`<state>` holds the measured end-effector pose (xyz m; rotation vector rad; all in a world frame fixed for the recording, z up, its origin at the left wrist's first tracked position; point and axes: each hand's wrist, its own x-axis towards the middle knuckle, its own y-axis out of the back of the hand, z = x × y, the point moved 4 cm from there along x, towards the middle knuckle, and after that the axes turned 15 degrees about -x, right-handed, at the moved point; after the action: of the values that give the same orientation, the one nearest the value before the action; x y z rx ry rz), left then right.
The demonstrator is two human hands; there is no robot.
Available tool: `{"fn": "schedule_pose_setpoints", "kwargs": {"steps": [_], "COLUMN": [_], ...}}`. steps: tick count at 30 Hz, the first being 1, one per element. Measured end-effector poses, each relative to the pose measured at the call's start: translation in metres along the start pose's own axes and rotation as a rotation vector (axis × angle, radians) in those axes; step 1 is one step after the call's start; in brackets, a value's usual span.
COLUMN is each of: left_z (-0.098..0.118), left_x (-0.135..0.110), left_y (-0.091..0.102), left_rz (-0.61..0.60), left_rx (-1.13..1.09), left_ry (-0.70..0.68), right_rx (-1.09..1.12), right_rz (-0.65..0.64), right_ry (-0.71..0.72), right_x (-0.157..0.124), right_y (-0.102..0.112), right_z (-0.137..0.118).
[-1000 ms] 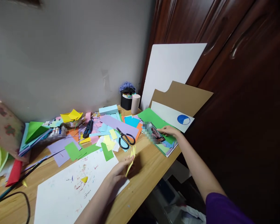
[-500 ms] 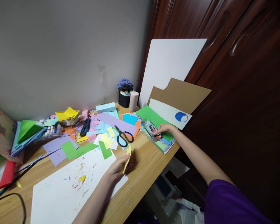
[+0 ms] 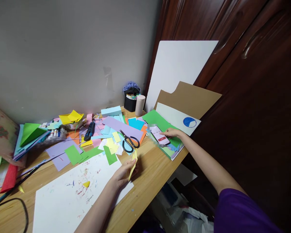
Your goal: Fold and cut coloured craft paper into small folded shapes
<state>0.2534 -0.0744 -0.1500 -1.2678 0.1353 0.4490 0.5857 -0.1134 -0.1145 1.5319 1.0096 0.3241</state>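
Observation:
My left hand is closed round folded yellow paper, held upright above the front of the desk. Out to the right, my right hand holds nothing; a finger stretches onto the screen of a smartphone, and the other fingers are partly hidden. The phone lies on green paper at the desk's right end. Its screen is light with a red button. Just behind my left hand lie black-handled scissors, blades parted. A small yellow paper piece rests on the marked white board.
Coloured paper scraps cover the back of the desk, with a utility knife among them. A black pen holder and a pale pink cylinder stand by the wall. White and brown boards lean against the dark wooden cabinet.
The phone screen has switched from a picture of people to a light page with a red button. My right finger has shifted slightly on it. My left hand keeps its hold.

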Motion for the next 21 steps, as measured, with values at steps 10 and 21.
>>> {"fn": "schedule_pose_setpoints", "kwargs": {"steps": [10,21], "left_z": [0.000,-0.001], "left_x": [0.000,0.000], "left_y": [0.001,0.006], "left_rz": [0.002,0.018], "left_rx": [-0.030,-0.019], "left_ry": [-0.005,-0.008], "right_rx": [-0.117,-0.054], "right_rz": [0.430,0.431], "right_ry": [0.389,0.477], "right_x": [-0.012,-0.006], "right_y": [-0.003,0.001], "right_z": [-0.044,-0.045]}}
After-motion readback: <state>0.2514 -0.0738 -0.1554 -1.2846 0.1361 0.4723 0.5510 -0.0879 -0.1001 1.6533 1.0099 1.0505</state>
